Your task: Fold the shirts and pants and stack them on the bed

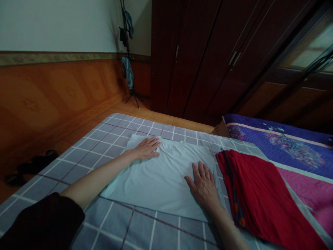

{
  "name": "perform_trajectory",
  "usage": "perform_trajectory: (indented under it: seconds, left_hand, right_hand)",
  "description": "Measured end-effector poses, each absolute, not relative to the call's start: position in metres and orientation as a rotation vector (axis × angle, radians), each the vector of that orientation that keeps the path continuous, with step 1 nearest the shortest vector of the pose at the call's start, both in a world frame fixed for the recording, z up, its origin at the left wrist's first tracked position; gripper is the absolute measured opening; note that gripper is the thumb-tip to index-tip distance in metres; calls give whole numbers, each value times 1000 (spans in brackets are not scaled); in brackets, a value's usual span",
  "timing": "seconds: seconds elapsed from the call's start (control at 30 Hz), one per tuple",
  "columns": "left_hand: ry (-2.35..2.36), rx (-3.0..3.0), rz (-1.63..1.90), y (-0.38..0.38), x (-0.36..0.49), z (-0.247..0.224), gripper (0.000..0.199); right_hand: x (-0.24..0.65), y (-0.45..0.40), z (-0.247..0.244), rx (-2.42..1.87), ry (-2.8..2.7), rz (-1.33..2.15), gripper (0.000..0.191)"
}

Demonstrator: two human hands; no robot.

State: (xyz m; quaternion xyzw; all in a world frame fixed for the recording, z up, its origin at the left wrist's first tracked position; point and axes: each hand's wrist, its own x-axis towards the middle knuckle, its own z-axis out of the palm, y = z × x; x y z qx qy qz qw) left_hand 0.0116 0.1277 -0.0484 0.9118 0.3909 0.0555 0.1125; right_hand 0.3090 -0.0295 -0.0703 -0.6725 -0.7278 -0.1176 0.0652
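Open and flat, both hands press palm-down with nothing clamped between them: the left hand (pixel 145 148) and the right hand (pixel 204 185) each lie on the pale T-shirt (pixel 161 184), fingers spread, the two hands well apart. The shirt lies flat on a grey checked bedsheet (pixel 111 218), straight ahead of the person and between the two forearms. Its wider run goes side to side across the view, slanting slightly, and its shorter run heads away from the person, though the low camera angle makes those proportions hard to judge firmly. The left hand sits at the far edge, its fingertips near what looks like a shallow neckline, with the arm reaching in from the lower left out of a dark sleeve (pixel 39 222). The right hand sits lower in the view, closer to the person and to the shirt's right edge, just beside a folded red garment (pixel 260 194) with a patterned strip along one side. A narrow band of sheet separates that garment from the shirt. Beyond it spreads a purple patterned quilt (pixel 275 146). Past the bed stand dark wooden wardrobe doors (pixel 197 52) and a clothes stand (pixel 128 93) hung with a blue garment (pixel 127 71), and a pair of dark slippers (pixel 28 168) lies on the floor at left
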Motion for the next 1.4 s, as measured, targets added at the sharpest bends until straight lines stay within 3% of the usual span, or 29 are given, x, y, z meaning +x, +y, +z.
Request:
perform_trajectory:
  seconds: [0.23,0.5,0.7,0.87,0.97,1.1,1.4]
  left_hand:
    - [1137,2719,216,91,-18,-32,66]
    - [1261,2697,126,57,-70,-46,64]
    - [1362,2596,490,64,-91,-51,59]
    - [1392,2317,876,68,-100,-62,51]
    - [1396,2126,1037,69,-100,-62,46]
    - [1463,1915,1117,69,-102,-59,43]
    - [1486,1774,1170,70,-108,-61,43]
  right_hand:
    - [309,-31,-67,-2019,-2191,-334,61]
    - [312,-34,-57,-1932,-2056,-166,59]
    - [349,-70,-32,-2084,-1763,-16,65]
    - [371,-111,-36,-2313,-1610,266,62]
    - [368,-119,-38,-2405,-1631,241,63]
    - [363,-105,-34,-2593,-1744,103,59]
    - [372,-75,-16,-2787,-1861,395,42]
